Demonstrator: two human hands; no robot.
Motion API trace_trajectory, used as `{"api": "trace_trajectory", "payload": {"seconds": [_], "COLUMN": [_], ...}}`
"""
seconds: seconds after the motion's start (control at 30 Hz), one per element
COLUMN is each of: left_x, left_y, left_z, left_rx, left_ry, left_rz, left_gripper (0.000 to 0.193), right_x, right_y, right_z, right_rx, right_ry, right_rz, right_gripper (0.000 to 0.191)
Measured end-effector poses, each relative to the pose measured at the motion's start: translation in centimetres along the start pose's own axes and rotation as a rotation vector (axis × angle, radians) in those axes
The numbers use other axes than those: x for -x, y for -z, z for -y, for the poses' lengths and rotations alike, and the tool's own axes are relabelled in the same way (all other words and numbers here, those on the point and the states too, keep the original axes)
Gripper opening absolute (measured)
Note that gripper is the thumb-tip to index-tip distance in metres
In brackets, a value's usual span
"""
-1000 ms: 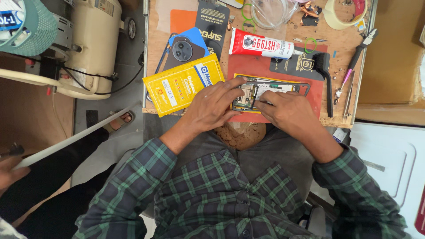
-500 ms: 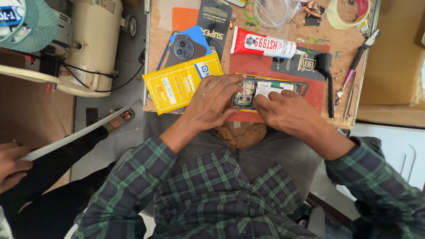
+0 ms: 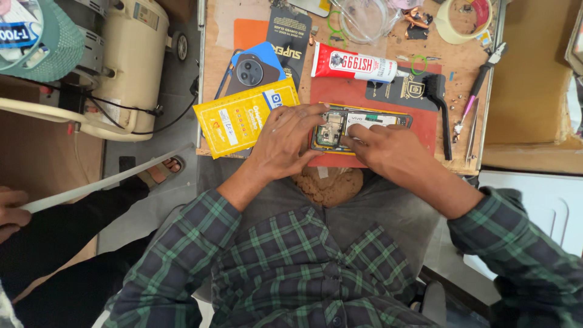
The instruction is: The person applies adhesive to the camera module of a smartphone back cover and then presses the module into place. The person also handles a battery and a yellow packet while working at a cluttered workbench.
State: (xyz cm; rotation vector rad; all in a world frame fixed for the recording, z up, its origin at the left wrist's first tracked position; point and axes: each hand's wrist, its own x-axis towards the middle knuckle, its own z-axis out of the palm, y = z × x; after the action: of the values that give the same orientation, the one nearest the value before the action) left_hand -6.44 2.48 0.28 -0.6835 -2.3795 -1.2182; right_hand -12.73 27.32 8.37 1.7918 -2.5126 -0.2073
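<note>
The opened phone, its back off and its insides showing, lies flat on a red mat close to the near edge of the wooden worktop, with only a thin strip of mat between the phone and that edge. Little free room surrounds the phone: a yellow packet lies just beside its camera end and overhangs the worktop's near edge, a white-and-red glue tube lies just beyond the phone, and a black brush lies past its far end. Farther beyond the phone sit a blue phone back cover, a clear round dish and a tape roll, the last two cut off by the top of the view. The left hand covers the phone's camera end, fingers spread and pressed down on its rim, a flat, open grip rather than a clasp. The right hand hides the phone's near edge, its grip loose, one fingertip on the parts inside; whether it pinches anything cannot be told. Pliers lie near the worktop's edge, beyond the brush.
</note>
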Motion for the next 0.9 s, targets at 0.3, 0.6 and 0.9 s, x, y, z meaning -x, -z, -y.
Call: {"api": "trace_trajectory", "payload": {"seconds": [0.3,0.6,0.9], "left_x": [-0.1,-0.1,0.1], "left_y": [0.1,0.2,0.0], "left_z": [-0.1,-0.1,-0.1], "left_rx": [0.024,0.017,-0.028], "left_ry": [0.03,0.024,-0.076], "left_rz": [-0.004,-0.001,-0.027], "left_gripper": [0.074,0.074,0.068], "right_x": [0.4,0.1,-0.4], "right_y": [-1.0,-0.9,-1.1], "right_z": [-1.2,-0.8,0.9], "right_rx": [-0.227,-0.265,-0.405], "right_ry": [-0.109,-0.15,-0.302], "right_rz": [-0.019,-0.047,-0.166], "right_gripper": [0.03,0.02,0.012]}}
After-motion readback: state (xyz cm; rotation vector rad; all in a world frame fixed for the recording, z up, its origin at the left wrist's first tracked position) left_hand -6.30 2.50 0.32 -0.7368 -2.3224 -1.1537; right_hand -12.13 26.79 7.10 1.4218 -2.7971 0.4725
